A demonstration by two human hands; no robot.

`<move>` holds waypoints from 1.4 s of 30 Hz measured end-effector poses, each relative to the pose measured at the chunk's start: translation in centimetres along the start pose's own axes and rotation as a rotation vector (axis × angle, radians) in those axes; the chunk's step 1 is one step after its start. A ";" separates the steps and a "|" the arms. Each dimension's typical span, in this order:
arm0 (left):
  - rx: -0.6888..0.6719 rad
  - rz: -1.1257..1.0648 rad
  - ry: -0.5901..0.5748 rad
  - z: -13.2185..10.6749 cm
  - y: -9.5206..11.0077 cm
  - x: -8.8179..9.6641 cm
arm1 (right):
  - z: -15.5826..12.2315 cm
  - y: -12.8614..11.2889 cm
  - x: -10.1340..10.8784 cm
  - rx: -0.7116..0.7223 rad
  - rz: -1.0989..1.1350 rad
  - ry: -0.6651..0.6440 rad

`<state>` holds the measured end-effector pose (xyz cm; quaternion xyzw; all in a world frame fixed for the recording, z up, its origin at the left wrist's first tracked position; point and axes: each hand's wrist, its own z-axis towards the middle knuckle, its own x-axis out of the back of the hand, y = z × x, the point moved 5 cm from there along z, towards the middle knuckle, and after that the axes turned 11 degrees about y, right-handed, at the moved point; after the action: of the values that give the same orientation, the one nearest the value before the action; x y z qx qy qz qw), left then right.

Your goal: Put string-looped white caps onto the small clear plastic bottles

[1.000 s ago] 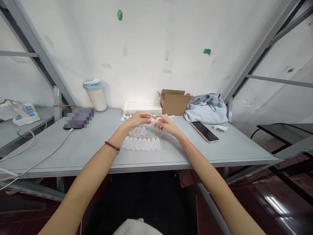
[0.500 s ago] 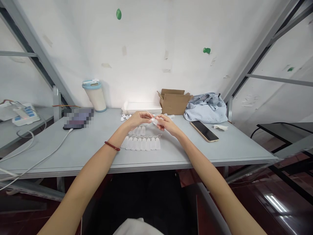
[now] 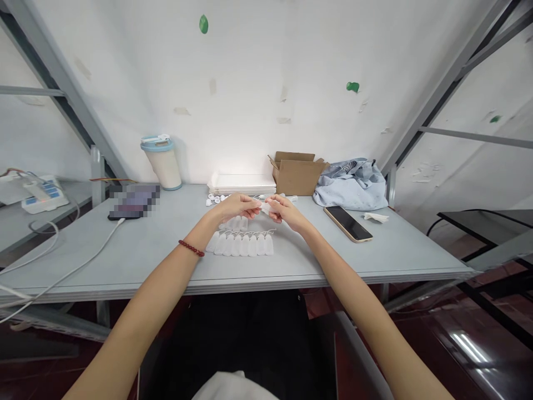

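Between my two hands, above the desk, is a small white tag [image 3: 265, 207], mostly covered by fingers. My left hand [image 3: 239, 207] pinches its left end. My right hand [image 3: 283, 211] is closed on its right end with thumb and fingers. Just below lies a row of white rounded tags [image 3: 241, 245] with thin white strings at their tops. Behind that row is a shorter row of similar tags [image 3: 235, 223], partly under my left hand. Small white round pieces [image 3: 215, 199] lie beyond my left hand.
At the back of the desk [image 3: 166, 255] are a white stack [image 3: 241, 183], an open cardboard box [image 3: 297, 175] and a light blue cloth [image 3: 352, 186]. A phone [image 3: 348, 224] and crumpled tissue [image 3: 377, 217] lie right. A cup [image 3: 163, 164] and a cabled device [image 3: 133, 201] stand left.
The fingers of my left hand have lowered and closed in beside the white tag. The thin string raised between my hands no longer shows. My right hand has barely moved.
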<state>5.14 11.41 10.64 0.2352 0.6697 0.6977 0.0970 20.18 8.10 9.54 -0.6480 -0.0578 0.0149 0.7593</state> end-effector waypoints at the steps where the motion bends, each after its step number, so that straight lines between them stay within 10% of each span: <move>1: -0.019 -0.006 0.006 -0.1 0.2 0.0 | 0.0 -0.1 0.0 -0.001 0.005 0.001; 28: -0.040 0.030 -0.019 -0.1 0.3 -0.6 | -0.1 -0.1 -0.1 -0.023 0.024 -0.008; 42: -0.074 -0.039 0.148 0.6 0.1 0.2 | 0.7 0.1 1.0 0.161 -0.094 0.141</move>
<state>5.24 12.05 10.75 0.1663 0.6531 0.7355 0.0694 21.12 8.94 9.67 -0.5811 -0.0331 -0.0615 0.8108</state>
